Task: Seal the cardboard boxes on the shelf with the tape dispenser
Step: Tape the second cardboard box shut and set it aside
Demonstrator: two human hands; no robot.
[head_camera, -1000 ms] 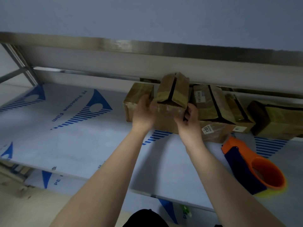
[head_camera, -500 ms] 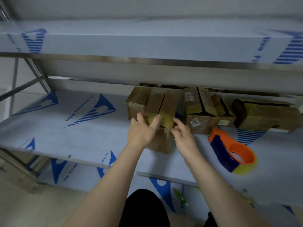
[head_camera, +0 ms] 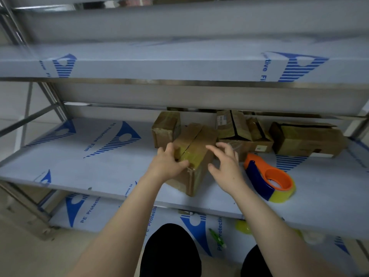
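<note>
A brown cardboard box (head_camera: pixel 196 144) stands on the middle shelf (head_camera: pixel 79 156) near its front edge, its top flaps closed with a seam down the middle and yellowish tape at the near end. My left hand (head_camera: pixel 169 162) grips the box's near left top corner, thumb lying across the top edge. My right hand (head_camera: pixel 225 166) hovers just right of the box with fingers spread, holding nothing. The orange and blue tape dispenser (head_camera: pixel 267 176) with a yellowish roll lies on the shelf to the right of that hand.
More cardboard boxes sit at the shelf's back: one on the left (head_camera: pixel 165 128), taped ones behind (head_camera: pixel 233 126), a long one far right (head_camera: pixel 305 138). An upper shelf (head_camera: pixel 179 64) overhangs. The lower shelf holds a green item (head_camera: pixel 217 238) and a yellow roll (head_camera: pixel 242 226).
The box came down from between both hands and now stands nearer the shelf's front. My right hand let go and drew off to the right; my left hand shifted to the near corner.
</note>
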